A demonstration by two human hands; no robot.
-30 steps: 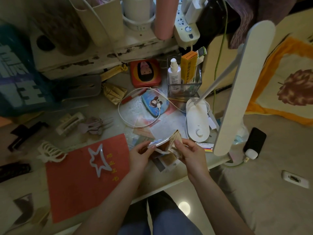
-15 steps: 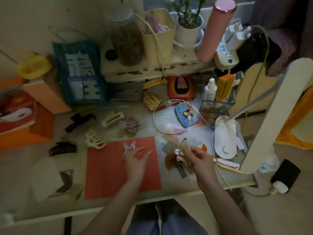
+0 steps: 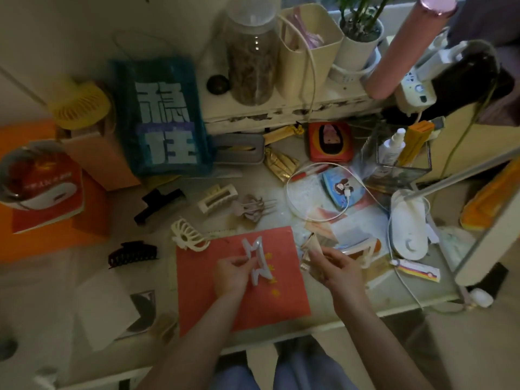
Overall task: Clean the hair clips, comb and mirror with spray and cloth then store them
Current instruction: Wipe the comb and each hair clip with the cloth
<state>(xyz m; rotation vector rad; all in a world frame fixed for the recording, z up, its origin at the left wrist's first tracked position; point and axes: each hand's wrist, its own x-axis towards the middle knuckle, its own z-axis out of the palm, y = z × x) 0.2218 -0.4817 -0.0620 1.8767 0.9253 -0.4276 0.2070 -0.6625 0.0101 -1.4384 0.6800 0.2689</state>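
My left hand (image 3: 229,274) pinches a white star-shaped hair clip (image 3: 256,258), lifted just above the red booklet (image 3: 242,299). My right hand (image 3: 334,266) grips a small beige cloth (image 3: 309,247) beside it. A cream comb (image 3: 363,249) lies just right of that hand. On the desk lie a cream claw clip (image 3: 187,236), a black claw clip (image 3: 132,253), a black clip (image 3: 159,201), a cream rectangular clip (image 3: 216,197) and a pale pink clip (image 3: 251,208). A white spray bottle (image 3: 392,146) stands in a clear box (image 3: 399,170).
A white lamp base (image 3: 409,226) with its arm (image 3: 489,235) fills the right side. A white cable (image 3: 309,192) loops mid-desk. A shelf (image 3: 281,114) at the back carries a jar, cup, plant and pink bottle. A blue bag (image 3: 163,119) and orange books (image 3: 42,187) stand left.
My left hand let go of the piece held with the cloth, moved left to the red booklet and picked up the star clip. The camera tilted up, showing more of the desk.
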